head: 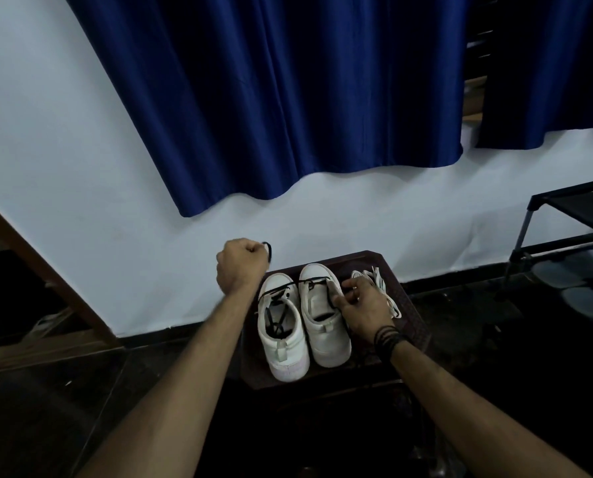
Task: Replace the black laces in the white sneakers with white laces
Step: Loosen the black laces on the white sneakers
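Black lace runs taut leftward from the right sneaker to the left hand, its grip fisted on it; right hand pinches that sneaker's eyelet edge on the surface.

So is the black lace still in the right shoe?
Mostly out. The black lace only crosses the right shoe near its toe; the left hand pulls one end away.
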A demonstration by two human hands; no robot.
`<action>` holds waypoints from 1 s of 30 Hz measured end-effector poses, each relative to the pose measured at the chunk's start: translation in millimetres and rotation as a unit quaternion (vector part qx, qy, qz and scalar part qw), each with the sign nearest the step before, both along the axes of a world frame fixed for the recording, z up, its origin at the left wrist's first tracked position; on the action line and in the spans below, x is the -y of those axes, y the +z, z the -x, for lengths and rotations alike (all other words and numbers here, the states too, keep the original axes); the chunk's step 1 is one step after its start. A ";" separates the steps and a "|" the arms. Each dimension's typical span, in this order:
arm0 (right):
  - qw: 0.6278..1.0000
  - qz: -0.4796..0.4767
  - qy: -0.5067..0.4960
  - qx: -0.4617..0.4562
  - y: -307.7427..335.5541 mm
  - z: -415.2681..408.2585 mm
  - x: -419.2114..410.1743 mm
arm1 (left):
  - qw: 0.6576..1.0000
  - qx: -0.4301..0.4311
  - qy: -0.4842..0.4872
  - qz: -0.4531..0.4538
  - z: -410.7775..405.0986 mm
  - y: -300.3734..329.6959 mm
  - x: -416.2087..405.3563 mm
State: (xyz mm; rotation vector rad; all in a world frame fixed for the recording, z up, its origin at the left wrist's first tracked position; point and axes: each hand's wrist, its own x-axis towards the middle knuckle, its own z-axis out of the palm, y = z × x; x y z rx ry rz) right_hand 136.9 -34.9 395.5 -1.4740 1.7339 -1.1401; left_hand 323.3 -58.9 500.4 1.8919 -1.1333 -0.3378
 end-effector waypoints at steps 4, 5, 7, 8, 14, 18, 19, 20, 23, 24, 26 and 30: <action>1.000 0.007 0.004 0.005 -0.2 1.0 -1.1 | 0.989 0.132 -0.028 -0.056 16.0 -23.8 -7.2; 1.000 0.010 0.005 0.003 -0.5 0.9 -1.2 | 0.983 0.173 -0.050 -0.044 19.7 -31.3 -7.8; 1.000 0.013 0.015 0.000 -1.2 1.3 -0.2 | 0.968 0.227 -0.107 -0.008 30.1 -43.9 -9.0; 1.000 0.016 0.022 -0.003 -1.1 1.5 0.3 | 0.958 0.255 -0.135 -0.008 35.9 -49.9 -10.7; 0.991 0.115 0.027 -0.056 -9.2 4.8 4.3 | 0.948 0.299 -0.099 -0.036 40.8 -85.9 -26.8; 0.944 0.164 0.110 -0.262 6.5 -0.4 18.1 | 0.953 0.286 -0.095 -0.005 39.9 -90.8 -25.8; 0.931 0.135 0.144 -0.308 13.2 -3.2 23.9 | 0.955 0.282 -0.097 0.001 39.8 -90.8 -25.7; 0.918 0.103 0.172 -0.343 19.2 -5.5 29.3 | 0.955 0.280 -0.098 0.006 39.3 -91.2 -26.0; 0.875 0.064 0.209 -0.432 28.6 -9.2 42.5 | 0.958 0.268 -0.102 0.022 38.1 -93.0 -25.8; 0.861 0.077 0.207 -0.458 29.8 -10.3 44.7 | 0.959 0.263 -0.106 0.024 37.9 -92.8 -25.5; 0.827 0.110 0.199 -0.514 31.1 -14.1 46.4 | 0.958 0.260 -0.115 0.026 37.8 -92.4 -25.7; 0.838 0.125 0.180 -0.499 27.5 -20.2 50.7 | 0.957 0.258 -0.127 0.022 37.6 -90.9 -28.8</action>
